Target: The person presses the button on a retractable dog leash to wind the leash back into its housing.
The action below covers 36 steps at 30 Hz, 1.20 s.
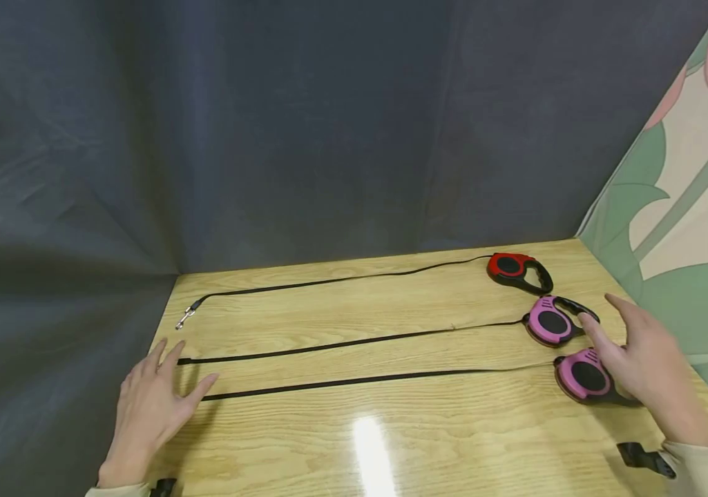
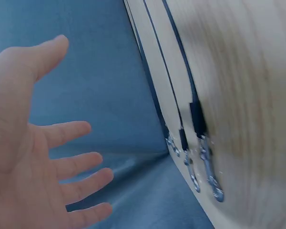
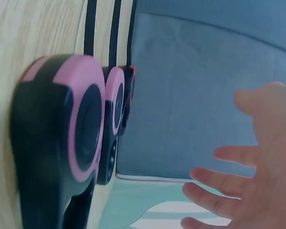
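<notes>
Three leashes (image 1: 552,322) on wood-grain table (image 1: 354,310) — dark cloth (image 1: 341,138) behind

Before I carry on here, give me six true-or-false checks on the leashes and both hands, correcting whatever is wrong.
1. Two pink cases and one red case lie on the table. True.
2. The red case lies between the pink ones. False: it lies beyond both, nearest the dark cloth.
3. The left hand holds nothing. True.
4. The right hand grips the nearest pink case. False: that hand holds nothing.
5. Each black cord ends in a metal clip. True.
6. All the cords are wound fully into their cases. False: all three stretch out across the table.
</notes>
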Tool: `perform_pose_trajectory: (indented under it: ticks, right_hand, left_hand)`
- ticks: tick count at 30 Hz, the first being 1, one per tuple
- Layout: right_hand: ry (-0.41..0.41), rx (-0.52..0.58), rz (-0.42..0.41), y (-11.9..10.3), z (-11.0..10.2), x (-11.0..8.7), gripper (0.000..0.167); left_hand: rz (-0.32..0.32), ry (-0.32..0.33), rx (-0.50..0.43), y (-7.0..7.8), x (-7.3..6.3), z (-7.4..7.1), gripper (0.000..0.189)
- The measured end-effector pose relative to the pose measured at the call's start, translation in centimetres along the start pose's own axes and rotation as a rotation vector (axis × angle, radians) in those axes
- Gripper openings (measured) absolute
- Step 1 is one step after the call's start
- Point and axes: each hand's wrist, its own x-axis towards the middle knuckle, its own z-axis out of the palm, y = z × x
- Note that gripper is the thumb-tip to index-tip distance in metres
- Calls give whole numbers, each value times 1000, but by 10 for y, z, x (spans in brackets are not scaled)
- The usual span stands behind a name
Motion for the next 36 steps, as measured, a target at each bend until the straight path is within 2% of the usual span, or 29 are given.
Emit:
perform_pose_trajectory:
  ticks: [2,7,11,17,24,29,36]
  right_hand:
    - [-6,-6,34,4,0,-1,73]
    - [-20,-33,87,18,-1,-5,71]
    - [-43,-70,131,32,-1,-11,66]
    - [-117,-121,171,50,-3,-17,60]
    - [-241,-143,205,67,1,-17,66]
    - [-317,-118,197,76,5,-14,61]
    - [-286,-88,193,80,9,-16,54]
  left_hand:
    - [-23,-3,-4,-2,-1,1,91]
    - [-83,-69,-20,-10,-4,3,86]
    - [-134,-140,-41,-19,-5,5,84]
    - [-209,-287,-62,-31,-3,6,88]
    - [-221,-385,-75,-40,-4,10,72]
    - [-224,-429,-81,-46,-5,10,66]
    - [-244,-462,-87,-47,-3,7,57]
